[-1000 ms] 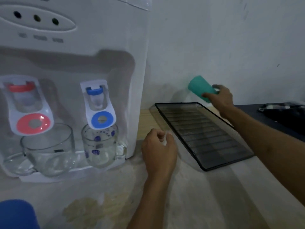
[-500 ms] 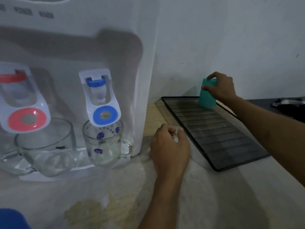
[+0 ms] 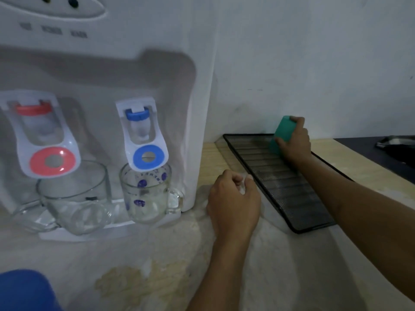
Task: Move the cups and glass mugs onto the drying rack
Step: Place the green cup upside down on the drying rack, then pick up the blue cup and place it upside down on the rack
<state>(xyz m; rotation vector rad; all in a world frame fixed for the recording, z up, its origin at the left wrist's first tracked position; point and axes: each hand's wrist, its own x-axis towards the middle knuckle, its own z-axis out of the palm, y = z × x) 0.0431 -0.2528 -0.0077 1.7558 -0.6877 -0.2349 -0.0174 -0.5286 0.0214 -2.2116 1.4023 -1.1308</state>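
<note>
My right hand [image 3: 294, 142] grips a teal plastic cup [image 3: 281, 134], turned upside down and tilted, with its rim at the far end of the black mesh drying rack [image 3: 287, 187]. My left hand [image 3: 233, 203] rests as a closed fist on the counter, just left of the rack. Two glass mugs stand on the water dispenser's drip tray: a plain wide glass mug [image 3: 74, 196] under the red tap and a glass mug with blue print [image 3: 147, 194] under the blue tap.
The white water dispenser [image 3: 107, 75] fills the left side against a pale wall. A blue object [image 3: 24, 290] sits at the bottom left corner. A dark surface with a metal item [image 3: 395, 144] lies at the far right.
My right hand carried the teal cup from the air down to the rack's far end, turning it upside down. My left fist stayed beside the rack.
</note>
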